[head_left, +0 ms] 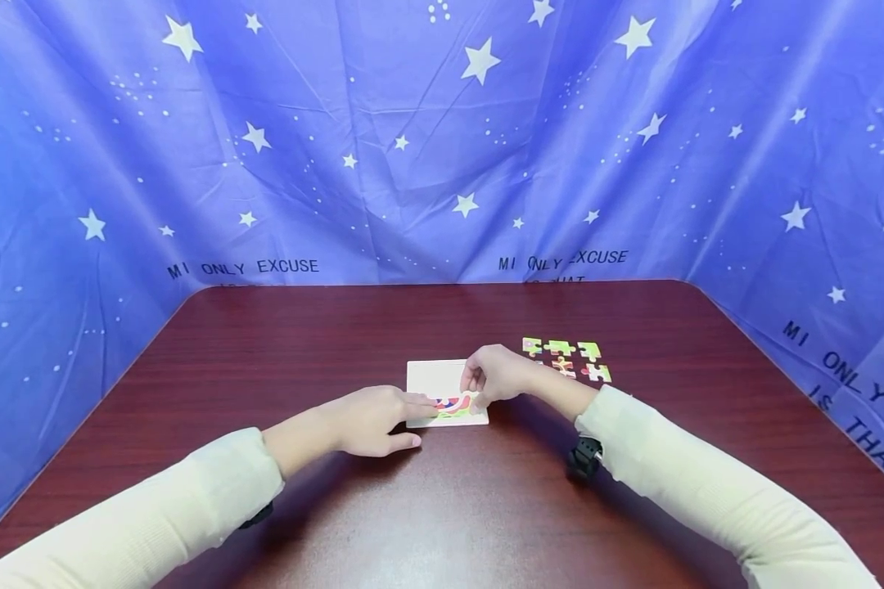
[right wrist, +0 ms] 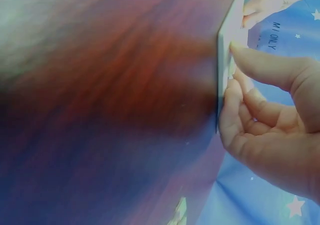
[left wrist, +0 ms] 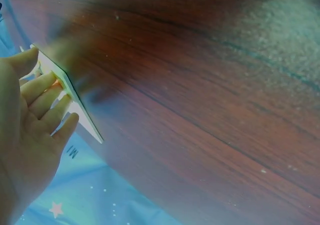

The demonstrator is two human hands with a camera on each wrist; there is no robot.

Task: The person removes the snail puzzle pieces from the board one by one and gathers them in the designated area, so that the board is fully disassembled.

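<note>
A white puzzle board [head_left: 435,376] lies flat on the table, with joined, brightly coloured puzzle pieces [head_left: 453,402] along its near part. My left hand [head_left: 372,419] reaches in from the left, its extended fingers resting on the board and the left end of the pieces. In the left wrist view, that hand's fingers [left wrist: 42,97] lie over the board [left wrist: 75,97]. My right hand [head_left: 501,376] is over the board's right side. Its thumb and curled fingers pinch a puzzle piece at the board, mostly hidden by the fingers; the right wrist view shows the thumb [right wrist: 265,67] against the board [right wrist: 230,25].
Several loose puzzle pieces [head_left: 560,348] lie in rows on the table beyond the right forearm, which partly covers them. The dark red wooden table [head_left: 302,335] ends at a blue curtain [head_left: 412,204] with white stars, behind and on both sides.
</note>
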